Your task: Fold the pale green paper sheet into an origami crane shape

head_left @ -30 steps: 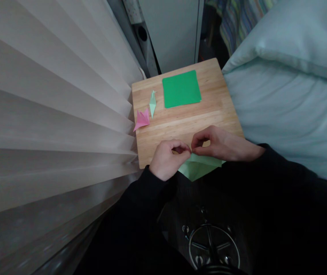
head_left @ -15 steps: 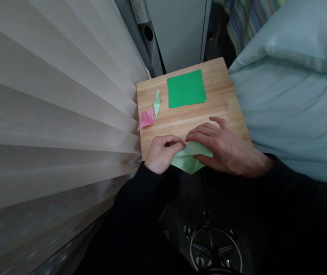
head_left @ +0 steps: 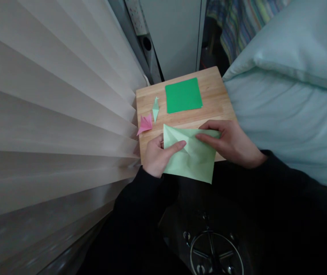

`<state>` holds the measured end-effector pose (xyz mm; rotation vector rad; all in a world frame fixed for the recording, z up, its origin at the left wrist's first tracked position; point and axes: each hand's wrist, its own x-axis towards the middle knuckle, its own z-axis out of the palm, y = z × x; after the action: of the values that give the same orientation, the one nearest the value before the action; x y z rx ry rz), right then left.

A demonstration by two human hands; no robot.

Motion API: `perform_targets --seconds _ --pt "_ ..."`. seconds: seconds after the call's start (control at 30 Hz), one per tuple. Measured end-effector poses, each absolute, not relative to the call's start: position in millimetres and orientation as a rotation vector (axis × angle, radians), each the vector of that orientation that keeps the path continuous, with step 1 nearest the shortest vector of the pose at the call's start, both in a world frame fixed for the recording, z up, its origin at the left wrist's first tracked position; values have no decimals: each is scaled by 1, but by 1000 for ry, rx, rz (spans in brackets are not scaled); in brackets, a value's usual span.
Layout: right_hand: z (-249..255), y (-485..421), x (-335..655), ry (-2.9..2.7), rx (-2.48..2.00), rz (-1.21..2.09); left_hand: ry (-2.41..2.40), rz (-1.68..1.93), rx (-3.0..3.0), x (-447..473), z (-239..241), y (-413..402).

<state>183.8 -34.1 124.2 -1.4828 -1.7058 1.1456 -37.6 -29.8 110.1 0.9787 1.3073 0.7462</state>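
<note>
A light green sheet of origami paper [head_left: 193, 158], creased and opened out nearly square, is held over the near edge of the small wooden table [head_left: 213, 89]. My left hand [head_left: 159, 154] grips its left side, thumb on top and fingers mostly hidden behind. At the upper right corner my right hand [head_left: 229, 141] pinches the paper between thumb and fingers. Beyond my left hand lie a pink folded paper piece [head_left: 145, 123] and a slim pale green folded paper crane [head_left: 156, 110].
A stack of bright green paper squares [head_left: 183, 95] lies at the table's far side. A pleated curtain [head_left: 66, 114] borders the left; a bed with pale blue-green bedding [head_left: 284, 118] borders the right. A grey cabinet [head_left: 175, 34] stands behind, and a wheeled chair base [head_left: 215, 252] is below.
The light green paper, folded over before, is now opened out flat. My right hand has shifted from lying over it to pinching its upper right corner. The view has tilted slightly.
</note>
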Motion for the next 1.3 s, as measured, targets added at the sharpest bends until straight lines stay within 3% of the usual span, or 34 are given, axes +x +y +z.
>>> perform_targets --seconds 0.57,0.8,1.0,1.17,1.3 --pt "113 -27 188 -1507 -1417 1324 1170 701 1221 -33 121 -34" --pt "110 -22 184 -895 -1444 1555 1046 752 1363 -31 122 -31" --pt "111 -23 181 -628 -1373 1697 886 582 1334 -32 127 -35" --pt "108 -22 186 -695 -1324 1761 832 509 1245 -34 133 -36" --pt "105 -22 185 -831 -1212 1808 1109 628 1264 -27 122 -36"
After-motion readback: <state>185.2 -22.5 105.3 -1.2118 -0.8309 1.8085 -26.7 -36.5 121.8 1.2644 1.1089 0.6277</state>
